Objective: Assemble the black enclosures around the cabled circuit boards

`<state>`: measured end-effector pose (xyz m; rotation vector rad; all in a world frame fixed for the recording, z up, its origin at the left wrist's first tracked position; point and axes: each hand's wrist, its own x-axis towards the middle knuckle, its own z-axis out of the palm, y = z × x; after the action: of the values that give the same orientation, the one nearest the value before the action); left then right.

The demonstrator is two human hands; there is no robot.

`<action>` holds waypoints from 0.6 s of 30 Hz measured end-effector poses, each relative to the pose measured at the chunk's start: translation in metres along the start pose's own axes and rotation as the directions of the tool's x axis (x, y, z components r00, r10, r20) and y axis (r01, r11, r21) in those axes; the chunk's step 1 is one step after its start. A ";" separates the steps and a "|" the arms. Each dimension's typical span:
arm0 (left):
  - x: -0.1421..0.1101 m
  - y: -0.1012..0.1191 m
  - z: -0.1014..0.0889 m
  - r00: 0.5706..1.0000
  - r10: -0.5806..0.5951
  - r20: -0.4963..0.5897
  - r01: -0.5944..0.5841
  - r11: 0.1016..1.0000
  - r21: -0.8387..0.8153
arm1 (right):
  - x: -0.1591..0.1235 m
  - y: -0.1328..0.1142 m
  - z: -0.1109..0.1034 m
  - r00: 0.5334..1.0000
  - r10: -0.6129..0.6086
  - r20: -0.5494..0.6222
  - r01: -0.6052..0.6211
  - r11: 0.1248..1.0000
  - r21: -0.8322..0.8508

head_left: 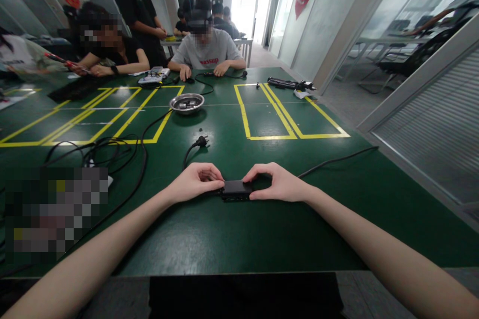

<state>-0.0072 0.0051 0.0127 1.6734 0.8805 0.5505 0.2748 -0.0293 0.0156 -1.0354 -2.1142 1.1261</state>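
Observation:
A small black box (236, 189), like a power adapter, lies flat on the green table (232, 239) in front of me. My left hand (196, 181) is curled with its fingertips pinched on the box's left end. My right hand (275, 183) is curled round the right end, thumb and fingers on it. A black cable (339, 159) runs from the right hand off to the right. Another cable with a two-pin plug (201, 141) lies just beyond the box.
A metal bowl (186, 103) with small parts stands mid-table among yellow tape lines (258, 109). A bundle of black cables (101, 152) lies at the left. Other people sit and stand at the far edge. A black tool (286, 83) lies at the far right.

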 end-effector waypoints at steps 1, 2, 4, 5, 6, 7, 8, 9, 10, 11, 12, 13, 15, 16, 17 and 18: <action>0.000 0.000 0.001 1.000 0.010 0.001 -0.010 1.000 0.012 | 0.000 0.001 0.000 1.000 -0.015 -0.003 0.015 1.000 -0.009; -0.001 0.000 0.001 1.000 0.019 0.002 -0.019 0.999 0.027 | 0.000 0.001 0.001 0.999 -0.031 -0.006 0.031 0.999 -0.016; -0.002 0.001 0.002 0.999 0.042 0.004 -0.042 0.997 0.064 | -0.001 0.003 0.001 0.998 -0.066 -0.008 0.066 0.997 -0.025; -0.003 0.001 0.002 0.998 0.055 0.005 -0.055 0.995 0.085 | -0.001 0.004 0.002 0.996 -0.085 -0.008 0.085 0.996 -0.033; -0.003 0.002 0.003 0.998 0.069 0.006 -0.069 0.992 0.109 | -0.001 0.005 0.002 0.995 -0.102 -0.006 0.102 0.994 -0.048; -0.003 0.002 0.004 0.996 0.086 0.006 -0.085 0.987 0.135 | -0.001 0.005 0.003 0.993 -0.119 -0.004 0.118 0.990 -0.071; -0.003 0.003 0.005 0.995 0.101 0.004 -0.100 0.981 0.166 | -0.001 0.005 0.004 0.991 -0.136 0.000 0.135 0.986 -0.102; -0.004 0.004 0.007 0.993 0.116 0.000 -0.114 0.973 0.201 | -0.001 0.005 0.005 0.988 -0.153 0.004 0.152 0.979 -0.137; -0.004 0.004 0.009 0.991 0.130 -0.009 -0.125 0.963 0.237 | -0.001 0.005 0.007 0.986 -0.168 0.008 0.167 0.970 -0.175; -0.004 0.005 0.012 0.990 0.141 -0.018 -0.130 0.951 0.279 | -0.001 0.004 0.009 0.983 -0.181 0.010 0.179 0.961 -0.213; -0.004 0.005 0.015 0.987 0.156 -0.035 -0.137 0.939 0.317 | -0.001 0.003 0.011 0.982 -0.189 0.007 0.185 0.951 -0.247; -0.004 0.005 0.019 0.983 0.176 -0.058 -0.144 0.923 0.357 | -0.001 0.002 0.014 0.981 -0.195 -0.003 0.186 0.943 -0.275; -0.005 0.006 0.026 0.975 0.211 -0.073 -0.153 0.870 0.469 | -0.001 0.000 0.019 0.981 -0.191 -0.031 0.171 0.934 -0.314; -0.005 0.006 0.029 0.972 0.221 -0.073 -0.151 0.838 0.525 | -0.001 -0.001 0.021 0.982 -0.183 -0.043 0.159 0.933 -0.322; -0.005 0.007 0.032 0.971 0.227 -0.074 -0.146 0.809 0.570 | 0.000 -0.002 0.023 0.984 -0.173 -0.051 0.148 0.935 -0.321; -0.005 0.007 0.035 0.971 0.229 -0.071 -0.141 0.784 0.605 | 0.001 -0.003 0.026 0.985 -0.161 -0.054 0.136 0.939 -0.317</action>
<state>0.0178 -0.0216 0.0104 2.3430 1.0711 0.5624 0.2546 -0.0414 0.0052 -1.0170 -2.3103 0.6795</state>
